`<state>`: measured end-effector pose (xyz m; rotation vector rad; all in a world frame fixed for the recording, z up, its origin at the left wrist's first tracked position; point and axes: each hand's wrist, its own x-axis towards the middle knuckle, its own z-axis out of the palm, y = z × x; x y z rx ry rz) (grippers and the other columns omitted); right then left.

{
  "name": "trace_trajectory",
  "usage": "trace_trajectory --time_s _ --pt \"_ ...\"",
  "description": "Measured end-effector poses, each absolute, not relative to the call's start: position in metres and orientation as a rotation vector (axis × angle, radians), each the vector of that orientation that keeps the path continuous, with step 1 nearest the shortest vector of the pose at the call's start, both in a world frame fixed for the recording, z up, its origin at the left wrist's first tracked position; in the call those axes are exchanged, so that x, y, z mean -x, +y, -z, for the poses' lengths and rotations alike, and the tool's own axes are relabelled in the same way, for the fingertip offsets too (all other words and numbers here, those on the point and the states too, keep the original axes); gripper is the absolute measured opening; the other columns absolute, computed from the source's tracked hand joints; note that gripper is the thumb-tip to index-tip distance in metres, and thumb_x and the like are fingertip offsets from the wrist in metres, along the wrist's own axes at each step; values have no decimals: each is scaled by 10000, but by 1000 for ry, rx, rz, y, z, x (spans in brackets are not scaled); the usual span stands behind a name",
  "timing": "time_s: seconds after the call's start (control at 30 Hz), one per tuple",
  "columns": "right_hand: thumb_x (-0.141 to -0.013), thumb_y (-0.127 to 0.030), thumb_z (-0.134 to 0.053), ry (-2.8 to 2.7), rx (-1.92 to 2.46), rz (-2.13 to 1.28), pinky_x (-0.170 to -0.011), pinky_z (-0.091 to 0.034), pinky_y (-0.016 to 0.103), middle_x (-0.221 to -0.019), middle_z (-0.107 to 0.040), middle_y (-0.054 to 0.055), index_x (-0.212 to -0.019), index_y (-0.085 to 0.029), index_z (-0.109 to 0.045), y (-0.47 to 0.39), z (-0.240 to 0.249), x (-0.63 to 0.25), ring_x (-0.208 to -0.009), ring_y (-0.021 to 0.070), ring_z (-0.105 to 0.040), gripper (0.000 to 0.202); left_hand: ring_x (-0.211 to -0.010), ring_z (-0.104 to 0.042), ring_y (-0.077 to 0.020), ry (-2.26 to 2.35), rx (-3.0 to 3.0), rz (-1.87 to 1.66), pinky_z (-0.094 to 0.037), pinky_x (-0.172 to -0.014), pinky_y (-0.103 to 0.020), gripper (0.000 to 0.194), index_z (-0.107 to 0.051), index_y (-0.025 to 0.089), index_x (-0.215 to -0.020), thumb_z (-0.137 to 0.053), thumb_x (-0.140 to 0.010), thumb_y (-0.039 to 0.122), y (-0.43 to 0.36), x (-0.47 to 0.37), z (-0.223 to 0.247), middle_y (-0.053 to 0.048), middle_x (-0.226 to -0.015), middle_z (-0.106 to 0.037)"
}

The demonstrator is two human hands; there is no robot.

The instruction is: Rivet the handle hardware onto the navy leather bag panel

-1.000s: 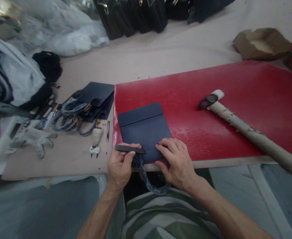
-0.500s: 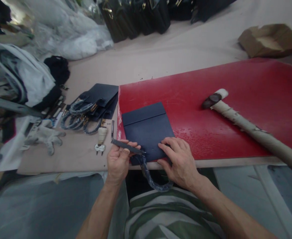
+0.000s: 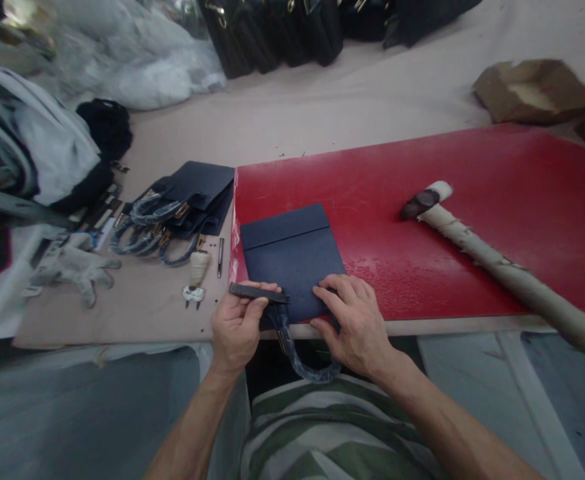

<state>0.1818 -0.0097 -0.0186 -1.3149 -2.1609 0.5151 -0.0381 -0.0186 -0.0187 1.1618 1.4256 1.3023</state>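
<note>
My left hand (image 3: 235,327) pinches the dark strip (image 3: 258,293) at the panel's (image 3: 292,260) near edge on the red mat (image 3: 422,220); my right hand (image 3: 355,323) presses the panel flat, fingers spread. Best keep the strip square to the edge.

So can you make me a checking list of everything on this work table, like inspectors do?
Surface: red board lying on a pale tan tabletop.
Job's things: flat navy leather bag panel on the board's near corner, its plastic-wrapped handle hanging over the edge.
Clutter: hammer with taped pale handle; stack of navy handled panels; small awl-like tool; grey work glove; crumpled brown cardboard box.
Grips: left hand pinches a thin dark metal strip; right hand presses the panel.
Cables: nothing seen.
Surroundings: black bags, white plastic heap.
</note>
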Motion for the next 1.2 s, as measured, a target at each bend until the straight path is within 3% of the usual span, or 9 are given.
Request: trace_trajectory --time_s 0.33,0.57,0.9,1.03,1.2 --pt "-856 -285 -704 -2170 1323 -521 -1044 -348 479 -1257 -558 88 -1229 -170 -578 -11 19 -183 -1174 292 -464 411 -951 -737 -152 1457 -1342 -1257 -612 -937 -295 159 -578 177 -1110 -602 -968 243 -21 32 19 -36 -1052 -755" --pt "-851 -292 -708 -2175 1336 -540 -1073 -340 479 -1271 -556 88 -1239 -164 -587 -11 20 -183 -1186 288 -463 426 -987 -730 -197 1517 -1406 -1213 -603 -962 -394 182 -583 172 -1129 -597 -970 259 -21 33 26 -67 -1070 -742" --pt "-859 -314 -701 -2173 1338 -537 -1075 -337 475 -1267 -557 86 -1230 -166 -590 -10 20 -183 -1191 282 -466 414 -977 -728 -160 1480 -1442 -1208 -604 -944 -336 162 -569 199 -1135 -580 -978 239 -20 32 29 -27 -1064 -742" --pt "-856 -313 -708 -2168 1338 -549 -1083 -332 477 -1266 -559 78 -1224 -172 -596 -10 21 -183 -1190 278 -469 410 -1011 -715 -156 1528 -1622 -1133 -586 -955 -340 167 -566 221 -1147 -560 -980 220 -20 33 30 -17 -1076 -726" --pt "-853 -308 -715 -2170 1334 -559 -1074 -342 484 -1253 -559 83 -1228 -167 -592 -11 21 -183 -1177 281 -471 419 -1004 -686 -119 1549 -1997 -1086 -552 -934 -261 143 -588 211 -1097 -514 -980 177 -15 26 23 -13 -1037 -708"
